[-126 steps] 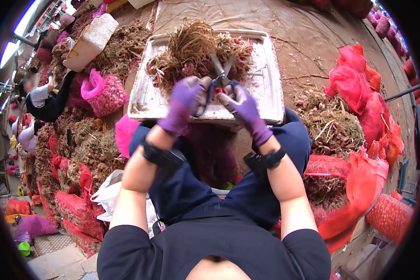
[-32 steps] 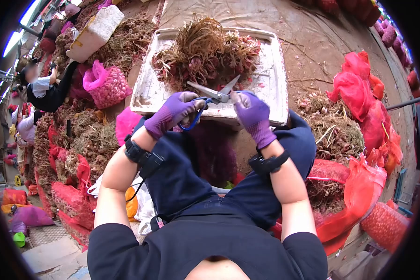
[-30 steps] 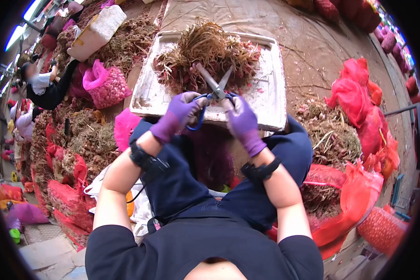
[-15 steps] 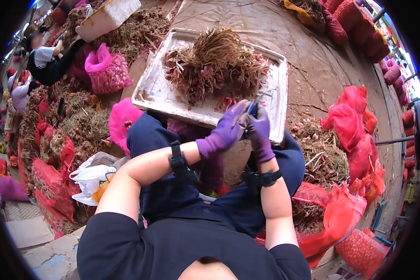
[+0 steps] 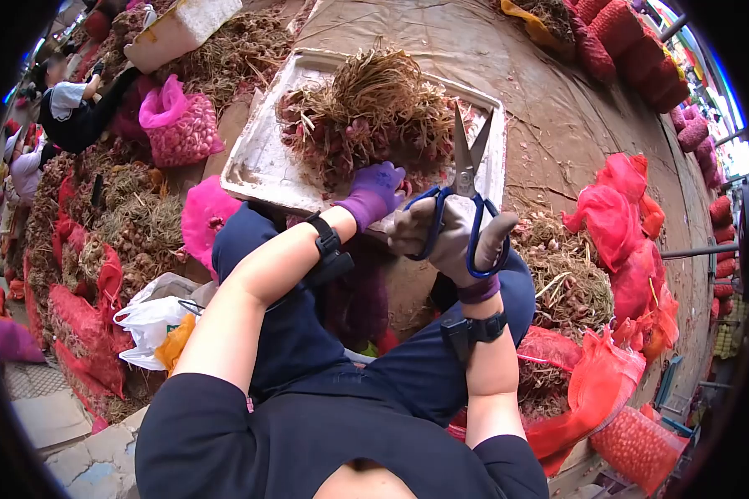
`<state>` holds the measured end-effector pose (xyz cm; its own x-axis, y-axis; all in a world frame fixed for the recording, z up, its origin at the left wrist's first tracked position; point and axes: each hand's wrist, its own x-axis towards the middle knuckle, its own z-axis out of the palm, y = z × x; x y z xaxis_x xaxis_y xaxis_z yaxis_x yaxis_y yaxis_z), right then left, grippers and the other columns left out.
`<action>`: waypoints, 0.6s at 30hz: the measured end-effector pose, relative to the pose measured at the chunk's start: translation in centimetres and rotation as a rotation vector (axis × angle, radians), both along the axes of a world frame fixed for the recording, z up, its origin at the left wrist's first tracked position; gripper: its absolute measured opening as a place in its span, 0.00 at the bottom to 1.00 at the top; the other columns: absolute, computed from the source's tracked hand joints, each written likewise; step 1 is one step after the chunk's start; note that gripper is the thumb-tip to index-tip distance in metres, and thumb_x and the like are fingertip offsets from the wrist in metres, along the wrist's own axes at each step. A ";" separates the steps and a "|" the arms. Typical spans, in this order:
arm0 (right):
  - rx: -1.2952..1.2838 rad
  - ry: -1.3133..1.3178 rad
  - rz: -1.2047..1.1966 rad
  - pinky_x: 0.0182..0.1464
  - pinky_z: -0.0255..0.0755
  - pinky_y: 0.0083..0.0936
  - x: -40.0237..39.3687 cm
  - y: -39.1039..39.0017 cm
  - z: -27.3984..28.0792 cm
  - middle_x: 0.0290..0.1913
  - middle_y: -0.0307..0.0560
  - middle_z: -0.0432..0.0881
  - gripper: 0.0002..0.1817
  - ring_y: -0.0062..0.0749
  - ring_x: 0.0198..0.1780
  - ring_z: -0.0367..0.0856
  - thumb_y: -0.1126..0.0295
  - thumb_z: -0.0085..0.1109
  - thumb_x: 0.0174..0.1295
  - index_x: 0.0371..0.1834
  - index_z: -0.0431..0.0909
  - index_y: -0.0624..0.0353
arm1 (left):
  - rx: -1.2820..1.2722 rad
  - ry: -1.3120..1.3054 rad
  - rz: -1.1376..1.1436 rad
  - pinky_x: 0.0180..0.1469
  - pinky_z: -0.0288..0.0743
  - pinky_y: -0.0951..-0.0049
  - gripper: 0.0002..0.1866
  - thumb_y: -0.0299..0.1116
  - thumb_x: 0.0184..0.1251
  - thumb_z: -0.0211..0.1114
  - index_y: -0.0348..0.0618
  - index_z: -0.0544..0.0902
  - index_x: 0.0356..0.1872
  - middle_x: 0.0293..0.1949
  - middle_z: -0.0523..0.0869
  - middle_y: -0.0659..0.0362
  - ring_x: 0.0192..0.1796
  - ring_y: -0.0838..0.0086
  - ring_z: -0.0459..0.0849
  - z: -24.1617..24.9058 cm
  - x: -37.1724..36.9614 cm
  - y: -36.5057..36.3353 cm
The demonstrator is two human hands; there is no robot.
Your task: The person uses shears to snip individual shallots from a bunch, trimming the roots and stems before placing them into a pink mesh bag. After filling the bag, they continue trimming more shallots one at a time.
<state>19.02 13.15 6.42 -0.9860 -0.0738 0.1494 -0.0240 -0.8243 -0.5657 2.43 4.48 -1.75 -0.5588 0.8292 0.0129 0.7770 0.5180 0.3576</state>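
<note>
My right hand [image 5: 456, 237], in a purple glove with a grey palm, is closed on the blue handles of a pair of scissors [image 5: 464, 170]. The steel blades point away from me and stand apart. My left hand [image 5: 377, 190], also gloved, is at the near side of a white tray [image 5: 254, 170], low in front of a heap of reddish bulbs with dry stalks [image 5: 383, 100]. Its fingers are curled in, and whatever they hold is hidden. The bulbs look like garlic or shallots. The tray rests across my knees.
A pink net bag of bulbs [image 5: 183, 137] stands left, near a seated person [image 5: 66, 104]. Dry bulb heaps [image 5: 141, 216] lie left and another [image 5: 570, 279] right, beside red net bags [image 5: 616, 208]. A white plastic bag [image 5: 154, 328] is by my left elbow.
My hands were together at the tray's near right edge and have separated. The left moved left toward the bulbs; the right turned palm up, the scissors now plainly showing with blades spread.
</note>
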 end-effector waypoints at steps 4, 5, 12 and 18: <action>0.034 0.021 0.033 0.65 0.65 0.51 0.5 -0.2 0.9 0.57 0.65 0.74 0.66 0.56 0.61 0.73 0.14 0.39 0.37 0.60 0.65 0.72 | -0.040 0.019 -0.027 0.41 0.77 0.57 0.12 0.44 0.63 0.57 0.49 0.80 0.39 0.37 0.82 0.51 0.42 0.55 0.84 -0.5 -0.1 0.4; 0.018 -0.015 0.032 0.64 0.66 0.50 0.6 -0.2 0.9 0.56 0.66 0.74 0.67 0.56 0.60 0.74 0.13 0.39 0.35 0.59 0.66 0.72 | -0.060 0.033 -0.059 0.40 0.77 0.57 0.13 0.45 0.64 0.56 0.50 0.79 0.42 0.37 0.82 0.51 0.42 0.55 0.83 -0.6 -0.2 0.2; 0.224 0.024 0.038 0.62 0.68 0.47 0.3 0.6 0.2 0.56 0.63 0.76 0.56 0.51 0.59 0.75 0.22 0.45 0.50 0.59 0.67 0.71 | -0.193 0.050 -0.210 0.40 0.77 0.57 0.13 0.44 0.65 0.56 0.51 0.79 0.44 0.43 0.79 0.50 0.43 0.55 0.83 0.8 -0.6 -1.0; 0.218 0.008 0.075 0.63 0.66 0.43 0.2 0.3 0.3 0.57 0.62 0.76 0.55 0.48 0.59 0.75 0.23 0.44 0.52 0.60 0.66 0.71 | 0.069 -0.062 -0.144 0.47 0.76 0.57 0.13 0.39 0.64 0.57 0.47 0.79 0.46 0.46 0.79 0.49 0.46 0.54 0.82 0.3 -1.0 -1.5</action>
<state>19.17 13.46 6.70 -0.9754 -0.1781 0.1297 0.0274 -0.6820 -0.7309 1.43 2.95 -1.43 -0.4356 0.8992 0.0416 0.8170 0.3756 0.4376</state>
